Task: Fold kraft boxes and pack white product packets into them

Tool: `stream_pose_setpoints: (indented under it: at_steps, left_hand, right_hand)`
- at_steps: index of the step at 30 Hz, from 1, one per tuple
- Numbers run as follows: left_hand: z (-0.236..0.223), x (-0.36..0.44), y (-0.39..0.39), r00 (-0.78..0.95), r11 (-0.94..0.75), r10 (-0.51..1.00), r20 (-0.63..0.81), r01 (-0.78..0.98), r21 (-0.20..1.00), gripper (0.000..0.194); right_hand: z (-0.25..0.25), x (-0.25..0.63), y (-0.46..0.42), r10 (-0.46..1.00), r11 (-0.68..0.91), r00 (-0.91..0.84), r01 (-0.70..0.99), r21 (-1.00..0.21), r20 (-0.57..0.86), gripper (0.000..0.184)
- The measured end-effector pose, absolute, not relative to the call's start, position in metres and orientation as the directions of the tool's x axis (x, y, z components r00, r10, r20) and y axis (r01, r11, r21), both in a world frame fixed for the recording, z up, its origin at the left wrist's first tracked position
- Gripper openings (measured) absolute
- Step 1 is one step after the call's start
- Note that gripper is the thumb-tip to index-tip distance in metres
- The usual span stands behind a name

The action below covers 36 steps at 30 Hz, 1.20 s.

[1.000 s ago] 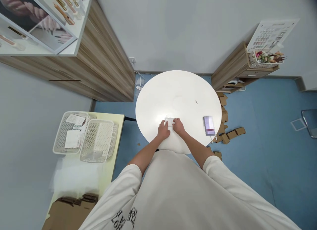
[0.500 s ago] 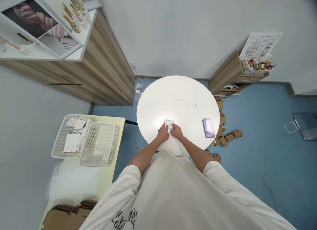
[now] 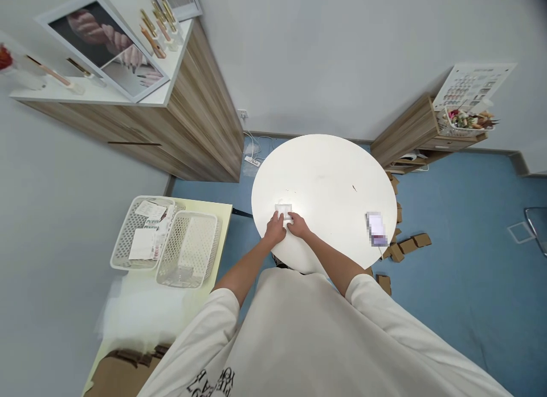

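A small, flat, whitish rectangular packet (image 3: 282, 209) lies at the near left part of the round white table (image 3: 329, 169). Its exact kind is too small to make out. My left hand (image 3: 275, 230) has its fingers closed at the packet's lower left edge. At the lower right edge, my right hand (image 3: 298, 225) pinches it between thumb and fingers. The hands are close together, and part of the packet's near edge is hidden by the fingertips.
A blurred phone-like item (image 3: 376, 228) lies at the table's right. Left, a pale yellow table (image 3: 224, 215) carries two white baskets (image 3: 188, 215), one with papers. Small cardboard boxes (image 3: 408, 246) lie on the blue floor. Wooden cabinets (image 3: 213, 118) stand against the walls.
The view has shifted, so the furniture sits farther right. Both hands and the packet have moved left relative to the table. Both hands stay on the packet.
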<state>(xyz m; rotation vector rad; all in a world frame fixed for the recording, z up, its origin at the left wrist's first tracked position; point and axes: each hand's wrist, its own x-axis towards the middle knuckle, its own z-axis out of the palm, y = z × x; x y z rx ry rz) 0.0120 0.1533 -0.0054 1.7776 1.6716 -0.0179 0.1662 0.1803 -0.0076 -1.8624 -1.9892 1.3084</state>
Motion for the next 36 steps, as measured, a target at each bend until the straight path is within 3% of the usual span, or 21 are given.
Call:
stream_pose_setpoints:
  at_steps: [5, 11, 19, 25, 36]
  left_hand:
    - [-0.006, -0.011, 0.157, 0.193, 0.026, 0.885, -0.423, 0.888, 0.458, 0.073]
    - [-0.006, -0.019, 0.159, 0.226, -0.029, 0.875, -0.428, 0.907, 0.42, 0.07]
    - [0.001, -0.016, 0.154, 0.243, -0.123, 0.929, -0.279, 0.914, 0.387, 0.064]
    - [0.014, -0.01, 0.136, 0.228, -0.118, 0.94, -0.255, 0.915, 0.385, 0.063]
    - [0.029, 0.018, 0.053, 0.099, -0.028, 0.979, -0.179, 0.933, 0.36, 0.062]
  right_hand:
    - [-0.012, 0.146, 0.183, 0.858, -0.055, -0.287, 0.772, -0.633, -0.426, 0.064]
    - [-0.008, 0.146, 0.179, 0.825, -0.011, -0.287, 0.853, -0.522, -0.486, 0.07]
    - [0.01, 0.154, 0.171, 0.87, -0.02, -0.238, 0.857, -0.515, -0.431, 0.058]
    - [0.024, 0.168, 0.152, 0.892, -0.025, -0.206, 0.866, -0.499, -0.402, 0.052]
    - [0.031, 0.202, 0.087, 0.896, 0.126, -0.328, 0.833, -0.539, -0.298, 0.049]
